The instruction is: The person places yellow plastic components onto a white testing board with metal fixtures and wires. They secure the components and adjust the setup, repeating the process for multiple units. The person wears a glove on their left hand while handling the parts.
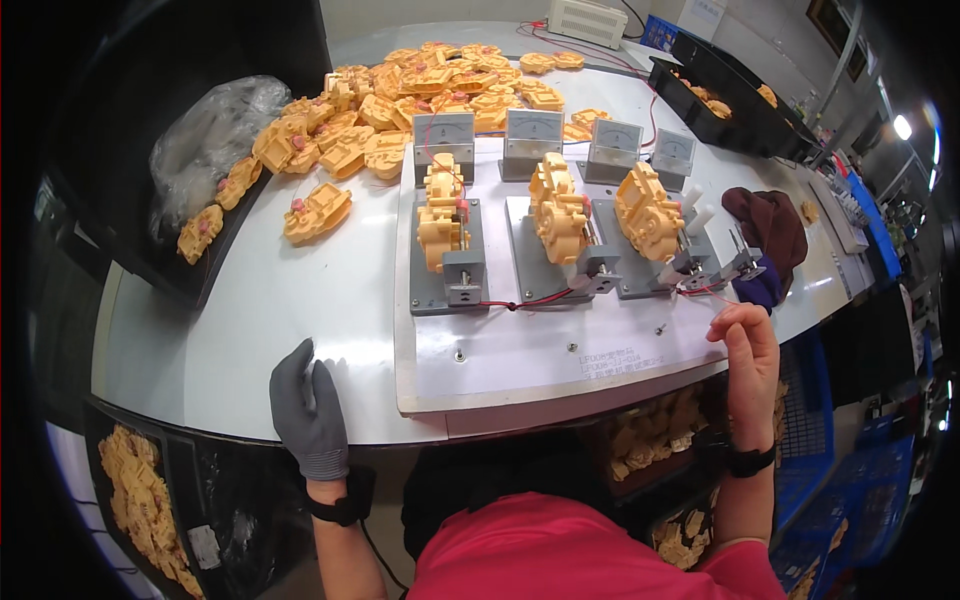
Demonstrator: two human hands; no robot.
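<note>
My left hand (310, 410), in a grey glove, rests by the near table edge, holding nothing, with thumb and forefinger apart. My right hand (750, 365) is bare and hovers at the right edge of a white board (500, 375), fingers loosely curled with nothing visible in them. Near its fingertips a thin red wire (705, 291) runs from the test fixtures. On the board, three yellow plastic gear housings (443, 215), (560, 210), (648, 215) sit in grey fixtures with metal clamps (465, 278). Behind them stand several analog meters (533, 135).
Many yellow housings (420, 85) are heaped at the back, and one (317, 212) lies alone. A black bin (190, 260) with clear plastic film stands left. Another black tray (730, 110) is back right, near a dark red cloth (768, 235). Boxes of yellow parts (140, 490) sit below.
</note>
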